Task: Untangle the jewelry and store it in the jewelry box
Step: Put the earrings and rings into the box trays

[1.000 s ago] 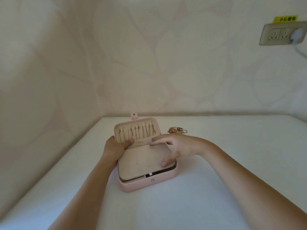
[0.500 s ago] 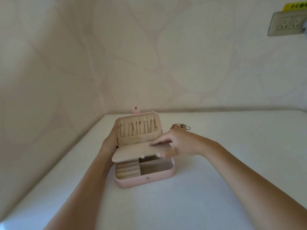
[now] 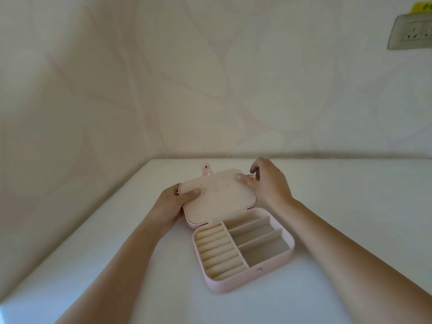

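left grip [image 3: 170, 204] holds lid [image 3: 217, 197], now flat; right grip [image 3: 268, 184] pinches jewelry [image 3: 254, 178]

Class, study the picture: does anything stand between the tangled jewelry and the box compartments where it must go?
Nothing visible does. The jewelry lies by the right hand, past the far corner of the lid, which the left hand grips. The compartments lie open, uncovered.

A: How many boxes on the worktop [image 3: 350, 206]?
B: One jewelry box [image 3: 233, 286], with one dotted panel [image 3: 217, 199] in its lid.
A: Hands?
B: Two, a left hand [image 3: 168, 204] and a right hand [image 3: 268, 183].
A: Jewelry tangles?
B: One tangle [image 3: 253, 178] (pieces too knotted to count). On the wall [image 3: 210, 78], one socket plate [image 3: 411, 35] and one yellow label [image 3: 423, 7].
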`<control>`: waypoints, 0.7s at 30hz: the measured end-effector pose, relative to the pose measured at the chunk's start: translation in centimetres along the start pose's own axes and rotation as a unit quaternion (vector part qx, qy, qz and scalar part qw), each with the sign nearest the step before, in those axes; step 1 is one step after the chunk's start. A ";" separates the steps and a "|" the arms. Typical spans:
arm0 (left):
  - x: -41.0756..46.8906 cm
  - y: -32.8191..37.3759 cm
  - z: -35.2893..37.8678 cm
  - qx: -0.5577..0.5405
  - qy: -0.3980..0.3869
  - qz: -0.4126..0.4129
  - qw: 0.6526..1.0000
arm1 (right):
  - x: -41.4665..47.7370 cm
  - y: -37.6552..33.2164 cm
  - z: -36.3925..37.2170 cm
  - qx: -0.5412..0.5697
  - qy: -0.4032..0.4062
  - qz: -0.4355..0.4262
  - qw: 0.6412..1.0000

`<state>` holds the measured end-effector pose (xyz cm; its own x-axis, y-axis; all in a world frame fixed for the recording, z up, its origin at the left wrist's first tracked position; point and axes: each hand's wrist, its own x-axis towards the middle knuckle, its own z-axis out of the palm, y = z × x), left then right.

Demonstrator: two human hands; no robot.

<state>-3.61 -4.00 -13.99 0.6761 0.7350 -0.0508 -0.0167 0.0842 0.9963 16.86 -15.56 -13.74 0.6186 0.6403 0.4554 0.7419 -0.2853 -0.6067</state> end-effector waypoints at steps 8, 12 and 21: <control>0.3 0.4 -3.3 0.003 0.119 -0.037 0.992 | 0.4 4.1 1.9 -0.227 -0.230 -0.014 0.946; 0.2 0.5 -3.3 0.018 0.154 -0.024 0.988 | -0.9 3.4 1.4 -0.226 -0.259 -0.044 0.938; 0.3 0.3 -3.7 0.289 0.199 0.036 0.936 | -7.8 2.3 -4.5 -0.185 -0.361 -0.039 0.913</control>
<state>-6.07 -1.25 -13.97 0.3592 0.9266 0.1113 0.4260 -0.2689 0.8638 14.91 -24.41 -15.71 0.3282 0.9341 -0.1407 0.8953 -0.3551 -0.2689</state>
